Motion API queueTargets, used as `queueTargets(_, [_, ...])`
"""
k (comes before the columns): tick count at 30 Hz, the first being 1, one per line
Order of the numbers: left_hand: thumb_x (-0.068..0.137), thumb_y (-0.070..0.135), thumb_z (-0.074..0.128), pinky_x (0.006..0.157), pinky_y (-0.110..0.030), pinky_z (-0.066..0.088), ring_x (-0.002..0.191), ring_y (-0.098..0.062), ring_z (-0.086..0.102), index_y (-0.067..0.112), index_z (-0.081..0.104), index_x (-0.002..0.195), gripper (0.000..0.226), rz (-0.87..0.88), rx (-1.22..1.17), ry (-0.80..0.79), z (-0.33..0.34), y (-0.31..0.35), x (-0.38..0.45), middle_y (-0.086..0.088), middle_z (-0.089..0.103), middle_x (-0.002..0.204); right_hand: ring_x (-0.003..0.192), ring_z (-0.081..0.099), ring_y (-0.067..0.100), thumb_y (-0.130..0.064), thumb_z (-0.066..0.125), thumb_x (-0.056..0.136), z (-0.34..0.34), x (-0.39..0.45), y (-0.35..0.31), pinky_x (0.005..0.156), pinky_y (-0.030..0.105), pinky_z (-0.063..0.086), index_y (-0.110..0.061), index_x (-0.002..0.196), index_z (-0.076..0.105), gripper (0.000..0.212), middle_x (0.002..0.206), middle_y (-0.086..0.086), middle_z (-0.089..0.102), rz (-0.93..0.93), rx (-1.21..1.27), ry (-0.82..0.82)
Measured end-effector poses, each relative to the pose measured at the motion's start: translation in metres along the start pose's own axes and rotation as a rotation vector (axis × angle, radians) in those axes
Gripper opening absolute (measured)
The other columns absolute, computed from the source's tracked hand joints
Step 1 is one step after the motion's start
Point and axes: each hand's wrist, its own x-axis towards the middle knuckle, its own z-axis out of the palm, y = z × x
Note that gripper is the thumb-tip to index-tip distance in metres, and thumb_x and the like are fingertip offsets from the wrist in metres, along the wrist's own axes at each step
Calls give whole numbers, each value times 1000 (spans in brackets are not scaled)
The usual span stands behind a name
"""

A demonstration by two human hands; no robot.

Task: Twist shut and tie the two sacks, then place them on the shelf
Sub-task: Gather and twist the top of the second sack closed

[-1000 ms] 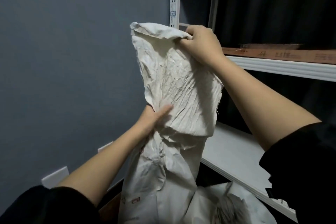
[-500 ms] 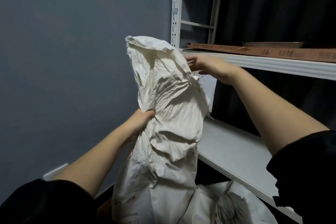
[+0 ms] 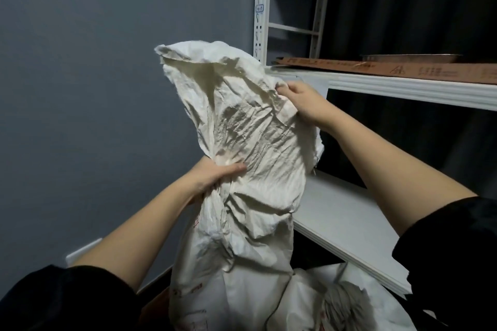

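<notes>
A tall white woven sack [image 3: 242,223] stands in front of me, its loose crumpled top spread upward. My left hand [image 3: 215,173] grips the sack at its gathered neck on the left side. My right hand [image 3: 301,102] pinches the upper right edge of the open top. A second white sack [image 3: 336,303] lies low at the right, its gathered mouth pointing toward me. The white shelf board [image 3: 349,212] sits just right of the sack, with a higher shelf [image 3: 403,86] above it.
A grey wall fills the left side. The white perforated shelf upright [image 3: 260,8] rises behind the sack. A brown cardboard piece [image 3: 376,68] and a metal tray [image 3: 408,57] rest on the upper shelf. A white wall outlet [image 3: 80,252] sits low left.
My right hand came down from the sack's top corner and now pinches the right edge lower down. The sack top has spread wider. My left hand keeps its grip at the neck.
</notes>
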Motion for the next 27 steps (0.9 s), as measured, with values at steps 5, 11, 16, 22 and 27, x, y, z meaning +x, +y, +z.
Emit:
queueTargets(5, [82, 19, 74, 82, -17, 52, 82, 4, 63, 16, 59, 118, 40, 199, 21, 139, 19, 9, 4, 4, 68, 98, 55, 34, 3, -27, 48, 96, 6, 16, -28, 51, 22, 25, -19, 62, 41, 36, 59, -9, 37, -149, -41, 318])
queueTargets(11, [92, 21, 61, 100, -20, 35, 118, -6, 52, 21, 45, 137, 48, 240, -143, 203, 29, 2, 3, 11, 55, 128, 81, 55, -1, -47, 47, 94, -4, 11, -38, 71, 17, 40, -18, 91, 60, 32, 88, -11, 59, -85, 117, 49])
queueTargets(16, [92, 29, 60, 105, -26, 37, 124, -8, 50, 20, 45, 140, 51, 231, -210, 297, 20, -1, 7, 10, 53, 136, 100, 55, 7, -47, 72, 78, -7, -5, 0, 90, 24, 44, -23, 118, 41, 55, 114, -7, 53, -100, 61, -105])
queueTargets(22, [84, 34, 69, 59, -3, 44, 81, 3, 65, 19, 65, 102, 23, 89, -248, 219, 16, 3, 2, 10, 68, 92, 81, 58, -3, -24, 70, 85, -8, -5, 1, 70, 8, 44, -12, 113, 64, 31, 100, -7, 65, -95, -105, -159])
queueTargets(27, [60, 49, 82, 47, -16, 39, 45, -8, 53, 18, 57, 57, 40, -23, 82, 95, 15, 1, 2, 1, 55, 50, 57, 44, -9, -17, 51, 96, -18, 9, -26, 56, 14, 34, -21, 69, 59, 28, 59, -21, 54, -160, 61, 159])
